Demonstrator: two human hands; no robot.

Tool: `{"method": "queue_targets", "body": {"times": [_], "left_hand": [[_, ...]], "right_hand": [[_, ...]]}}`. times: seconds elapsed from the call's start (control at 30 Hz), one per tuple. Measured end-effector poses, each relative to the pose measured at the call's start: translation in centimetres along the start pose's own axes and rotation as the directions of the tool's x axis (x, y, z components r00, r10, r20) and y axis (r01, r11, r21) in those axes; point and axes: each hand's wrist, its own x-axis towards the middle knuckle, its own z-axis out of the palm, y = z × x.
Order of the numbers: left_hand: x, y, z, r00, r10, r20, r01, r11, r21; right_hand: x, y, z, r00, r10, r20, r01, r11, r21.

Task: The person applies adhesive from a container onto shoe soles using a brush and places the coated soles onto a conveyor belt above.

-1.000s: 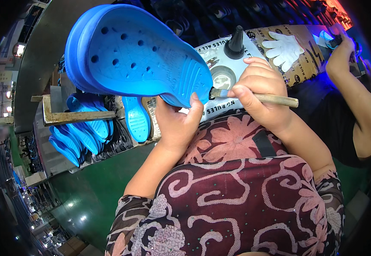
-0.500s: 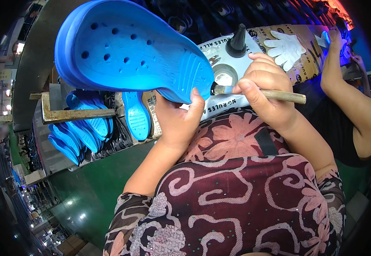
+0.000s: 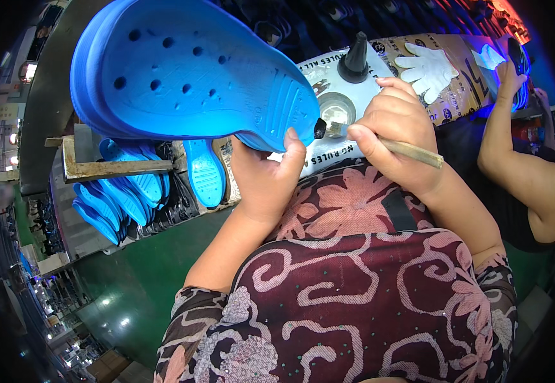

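My left hand (image 3: 268, 172) is closed on the narrow end of a large bright-blue shoe sole (image 3: 226, 96), thumb on its edge. The sole is dotted with small holes, and its edge looks layered. My right hand (image 3: 395, 137) grips a brush (image 3: 411, 152) by its wooden handle. Its bristle end is close to the sole's narrow end, in front of a round tub (image 3: 348, 102) with whitish contents. A small black patch (image 3: 320, 127) shows at the sole's end; I cannot tell whether it belongs to the brush.
A black cone-shaped object (image 3: 354, 60) and a white glove (image 3: 427, 71) lie beyond the tub. More blue soles (image 3: 137, 175) are stacked at left, near a worn bar (image 3: 118, 170); a single sole (image 3: 204, 175) lies beside them. Another person's arm (image 3: 514, 127) reaches in at right.
The sole has shifted slightly left. The brush has tilted, its handle end coming lower and left. At far right, the other person's hand has moved.
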Motion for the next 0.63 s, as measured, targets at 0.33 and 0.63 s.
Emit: {"method": "queue_targets", "body": {"times": [0.33,0.63], "left_hand": [[2.0,3.7,0.1,0.999,-0.046,0.005,0.046,0.999,0.005],[6.8,11.2,3.6,0.517,-0.274,0.811,0.576,0.812,-0.093]], "right_hand": [[-1.1,2.3,-2.7,0.988,0.069,-0.141,-0.061,0.996,0.061],[-5.7,5.4,-4.6,0.951,0.205,-0.230,-0.190,0.978,0.086]]}}
